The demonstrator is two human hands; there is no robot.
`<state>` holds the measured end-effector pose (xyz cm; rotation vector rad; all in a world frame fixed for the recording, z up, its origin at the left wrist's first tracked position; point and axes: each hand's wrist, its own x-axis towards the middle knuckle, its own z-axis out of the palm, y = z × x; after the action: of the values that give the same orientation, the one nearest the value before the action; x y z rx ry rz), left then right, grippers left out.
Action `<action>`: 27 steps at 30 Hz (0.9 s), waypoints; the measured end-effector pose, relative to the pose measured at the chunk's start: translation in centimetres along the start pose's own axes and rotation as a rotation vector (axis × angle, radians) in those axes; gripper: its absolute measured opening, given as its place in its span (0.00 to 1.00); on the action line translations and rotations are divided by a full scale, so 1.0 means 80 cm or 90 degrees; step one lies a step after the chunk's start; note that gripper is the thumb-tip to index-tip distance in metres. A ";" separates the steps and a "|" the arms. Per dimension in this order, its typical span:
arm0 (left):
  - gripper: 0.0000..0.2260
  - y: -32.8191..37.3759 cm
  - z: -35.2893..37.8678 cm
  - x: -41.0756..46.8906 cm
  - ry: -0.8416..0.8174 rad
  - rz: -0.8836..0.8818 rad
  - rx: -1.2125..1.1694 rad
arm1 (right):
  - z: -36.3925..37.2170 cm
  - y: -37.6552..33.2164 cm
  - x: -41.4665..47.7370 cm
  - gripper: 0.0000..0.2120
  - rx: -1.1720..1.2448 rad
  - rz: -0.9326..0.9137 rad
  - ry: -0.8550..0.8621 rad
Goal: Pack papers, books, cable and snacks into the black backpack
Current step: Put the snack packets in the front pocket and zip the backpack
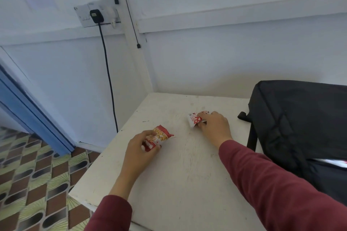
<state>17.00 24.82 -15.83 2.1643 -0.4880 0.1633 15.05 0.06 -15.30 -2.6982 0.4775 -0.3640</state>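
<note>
Both hands hold snacks on the white tabletop (pixel 184 174): the left hand (pixel 139 148) grips a red snack pack (pixel 159 137), and the right hand (pixel 216 127) pinches a small red-and-white packet (pixel 194 119). Just to the right lies the black backpack (pixel 300 127), its top open.

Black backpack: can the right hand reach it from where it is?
Probably yes. The right hand, gripping the white snack packet, is beside the black backpack, with only bare table between them.

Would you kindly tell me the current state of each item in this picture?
Red snack packet: held by left hand.
White snack packet: held by right hand.
Black backpack: lying flat, partly open, paper showing.
Black plug: in the wall socket.
</note>
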 end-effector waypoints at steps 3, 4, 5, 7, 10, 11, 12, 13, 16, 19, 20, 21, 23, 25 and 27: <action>0.15 0.022 0.001 0.003 0.012 0.018 -0.014 | -0.025 -0.006 -0.009 0.17 0.092 0.023 0.039; 0.15 0.032 0.002 0.005 0.017 0.028 -0.025 | -0.037 -0.009 -0.012 0.17 0.107 0.023 0.063; 0.15 0.043 0.003 0.008 0.021 0.040 -0.037 | -0.050 -0.012 -0.016 0.17 0.116 0.020 0.092; 0.15 0.068 0.010 0.012 0.023 0.070 -0.063 | -0.081 -0.012 -0.027 0.17 0.129 0.020 0.157; 0.15 0.113 0.026 0.018 0.008 0.129 -0.094 | -0.132 0.001 -0.057 0.17 0.124 0.033 0.238; 0.15 0.130 0.032 0.019 0.001 0.147 -0.102 | -0.148 0.007 -0.071 0.18 0.111 0.036 0.258; 0.15 0.146 0.039 0.020 -0.006 0.167 -0.110 | -0.164 0.015 -0.085 0.18 0.100 0.037 0.277; 0.15 0.161 0.047 0.020 -0.012 0.189 -0.119 | -0.178 0.022 -0.101 0.18 0.093 0.038 0.294; 0.15 0.203 0.071 0.018 -0.046 0.245 -0.144 | -0.218 0.050 -0.143 0.18 0.078 0.058 0.323; 0.16 0.242 0.101 0.014 -0.099 0.293 -0.158 | -0.250 0.088 -0.176 0.19 0.068 0.102 0.316; 0.16 0.254 0.112 0.012 -0.119 0.306 -0.163 | -0.259 0.103 -0.185 0.19 0.063 0.115 0.319; 0.16 0.266 0.123 0.010 -0.139 0.316 -0.170 | -0.265 0.118 -0.192 0.19 0.056 0.130 0.324; 0.17 0.289 0.147 0.003 -0.176 0.323 -0.181 | -0.276 0.148 -0.204 0.19 0.041 0.165 0.326; 0.18 0.310 0.169 -0.004 -0.208 0.321 -0.184 | -0.283 0.173 -0.214 0.19 0.032 0.209 0.310; 0.18 0.329 0.193 -0.010 -0.237 0.324 -0.185 | -0.289 0.196 -0.223 0.20 0.021 0.252 0.286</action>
<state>4.76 -1.27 -5.68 1.7503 -1.1971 -0.0357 -12.72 -14.26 -4.18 -2.4025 1.0959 -0.8522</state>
